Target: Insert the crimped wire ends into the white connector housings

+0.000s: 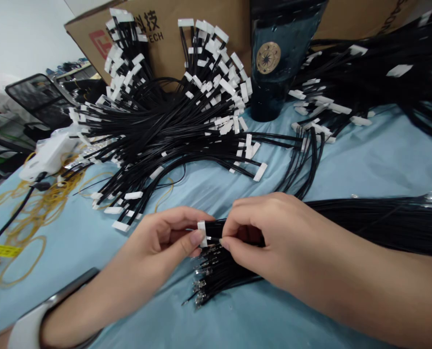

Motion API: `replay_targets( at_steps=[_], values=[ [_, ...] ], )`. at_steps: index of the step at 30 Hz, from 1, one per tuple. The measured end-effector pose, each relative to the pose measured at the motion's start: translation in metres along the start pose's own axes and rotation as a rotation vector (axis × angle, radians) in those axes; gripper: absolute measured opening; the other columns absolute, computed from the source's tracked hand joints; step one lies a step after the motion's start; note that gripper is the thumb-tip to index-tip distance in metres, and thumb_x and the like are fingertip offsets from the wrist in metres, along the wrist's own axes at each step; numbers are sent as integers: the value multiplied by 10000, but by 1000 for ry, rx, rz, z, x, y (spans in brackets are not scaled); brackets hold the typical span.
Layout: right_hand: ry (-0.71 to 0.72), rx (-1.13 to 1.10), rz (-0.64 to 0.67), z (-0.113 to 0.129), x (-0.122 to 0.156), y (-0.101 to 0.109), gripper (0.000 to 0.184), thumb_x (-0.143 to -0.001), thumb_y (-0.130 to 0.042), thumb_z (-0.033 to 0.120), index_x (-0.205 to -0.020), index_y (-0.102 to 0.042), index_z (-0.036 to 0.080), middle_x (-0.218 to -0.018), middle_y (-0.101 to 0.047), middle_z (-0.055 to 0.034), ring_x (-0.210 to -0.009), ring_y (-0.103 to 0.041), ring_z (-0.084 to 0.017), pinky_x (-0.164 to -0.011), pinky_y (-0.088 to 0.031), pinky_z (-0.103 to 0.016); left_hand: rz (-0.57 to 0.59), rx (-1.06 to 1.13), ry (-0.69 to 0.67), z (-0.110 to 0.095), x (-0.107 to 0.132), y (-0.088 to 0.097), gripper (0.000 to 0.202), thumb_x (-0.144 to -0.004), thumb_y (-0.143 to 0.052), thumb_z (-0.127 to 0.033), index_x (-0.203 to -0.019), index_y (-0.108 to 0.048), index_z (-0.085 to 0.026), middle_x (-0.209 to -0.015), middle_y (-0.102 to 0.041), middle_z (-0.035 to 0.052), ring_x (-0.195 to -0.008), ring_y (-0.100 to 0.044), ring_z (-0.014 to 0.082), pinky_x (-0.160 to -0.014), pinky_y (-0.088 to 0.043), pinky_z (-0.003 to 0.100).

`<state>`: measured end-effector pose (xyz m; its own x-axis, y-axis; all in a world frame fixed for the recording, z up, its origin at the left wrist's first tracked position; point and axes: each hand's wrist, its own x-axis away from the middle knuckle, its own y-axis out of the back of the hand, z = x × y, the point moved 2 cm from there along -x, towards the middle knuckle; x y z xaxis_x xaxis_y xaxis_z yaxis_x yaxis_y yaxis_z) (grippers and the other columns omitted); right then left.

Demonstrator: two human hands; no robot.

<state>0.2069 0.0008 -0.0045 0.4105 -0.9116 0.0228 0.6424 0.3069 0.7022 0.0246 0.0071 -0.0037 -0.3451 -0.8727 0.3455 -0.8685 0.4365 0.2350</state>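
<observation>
Well, across the pale blue sheet (347, 165) I see a big heap of black wires (158, 131) tipped with white connectors, fanned out against a cardboard box (201, 9). Nearer in, I have my left hand (158, 247) clamped on one white connector (201, 233), thumb against fingers, while my right hand (270, 237) pinches the black wire bundle (216, 229) just beside it, above a spray of crimped metal terminals (203, 276).

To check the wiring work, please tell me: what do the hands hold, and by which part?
The left hand pinches a white plastic connector by its body; the right hand pinches the black wires just behind it.
</observation>
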Motion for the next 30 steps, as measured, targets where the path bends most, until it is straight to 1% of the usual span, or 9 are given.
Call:
replay_targets(
  at_steps=[4, 7, 11, 13, 16, 23, 30],
  values=[
    [-32, 38, 6, 0, -2, -1, 205, -786, -612, 127, -595, -651, 192, -559, -631, 26, -485, -532, -102, -487, -349, -242, -35, 33, -18, -1, 0, -2, 153, -780, -764, -174, -931, -772, -202, -694, -739, -9, -652, -619, 136, -564, -517, 172],
    [-10, 4, -33, 0, -1, -2, 212, -809, -600, 119, -618, -650, 195, -568, -621, 31, -499, -525, -102, -498, -345, -245, -67, 60, -40, -3, 0, -4, 154, -765, -760, -133, -894, -778, -216, -661, -736, -33, -616, -616, 118, -540, -506, 154],
    [26, -18, -69, -2, 0, -4, 211, -846, -564, 112, -673, -658, 189, -629, -628, 20, -548, -536, -111, -537, -361, -254, -89, 23, -58, -4, 1, -5, 131, -777, -738, -130, -863, -783, -219, -707, -790, -23, -643, -670, 122, -565, -524, 150],
    [53, -19, -73, -3, 1, -5, 202, -838, -561, 114, -666, -637, 185, -639, -620, 21, -550, -526, -109, -545, -360, -256, -90, 12, -53, -4, 1, -5, 124, -786, -728, -137, -858, -784, -220, -716, -801, -21, -647, -680, 123, -574, -532, 151],
    [68, -29, -70, -5, 2, -7, 188, -811, -577, 119, -640, -606, 192, -616, -599, 37, -534, -501, -100, -530, -336, -253, -95, 27, -47, -3, 0, -5, 152, -774, -721, -124, -874, -785, -219, -669, -780, -37, -607, -653, 111, -551, -518, 145],
    [63, -50, -42, -8, 2, -8, 202, -791, -578, 122, -605, -579, 201, -575, -574, 48, -508, -477, -96, -501, -314, -257, -76, 52, -42, -3, 0, -5, 143, -777, -717, -136, -873, -783, -221, -668, -760, -39, -606, -609, 103, -540, -487, 139],
    [84, -66, -68, -7, 0, -7, 211, -776, -601, 81, -595, -578, 187, -567, -552, 55, -492, -456, -79, -476, -305, -235, -78, 24, -19, -2, 2, -4, 118, -790, -697, -172, -878, -771, -196, -646, -737, -20, -594, -597, 112, -532, -487, 152]
  ],
)
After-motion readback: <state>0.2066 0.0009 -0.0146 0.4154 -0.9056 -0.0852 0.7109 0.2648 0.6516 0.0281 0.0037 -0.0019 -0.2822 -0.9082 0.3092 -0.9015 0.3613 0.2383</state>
